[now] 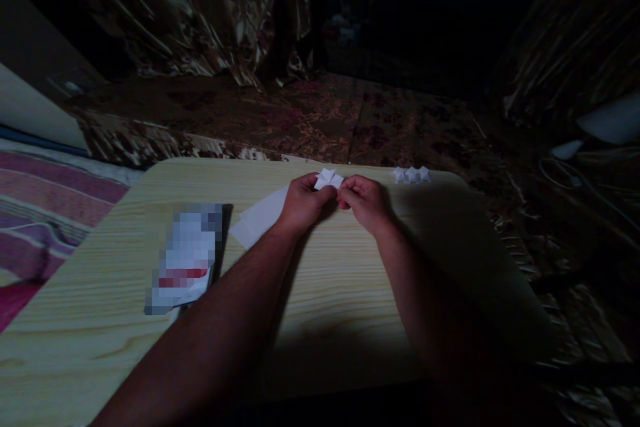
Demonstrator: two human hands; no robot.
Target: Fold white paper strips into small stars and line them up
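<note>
Above the far part of the wooden table (330, 307), a small folded white paper piece (329, 179) with several creased points is pinched in my fingers. My left hand (306, 200) grips it from the left, thumb along its lower edge. The fingertips of my right hand (364, 199) are closed at its right corner; their tips are partly hidden. White paper sheets (260, 217) lie flat on the table, partly under my left hand. Three small folded paper pieces (411, 175) stand in a row near the far edge, right of my right hand.
A blurred-out rectangular object (187, 257) with a red band lies on the table, left of my left forearm. A striped cloth (55, 193) is at the far left. Beyond the table are patterned fabric (300, 113) and curtains (220, 7). At right is a white cable (575, 177).
</note>
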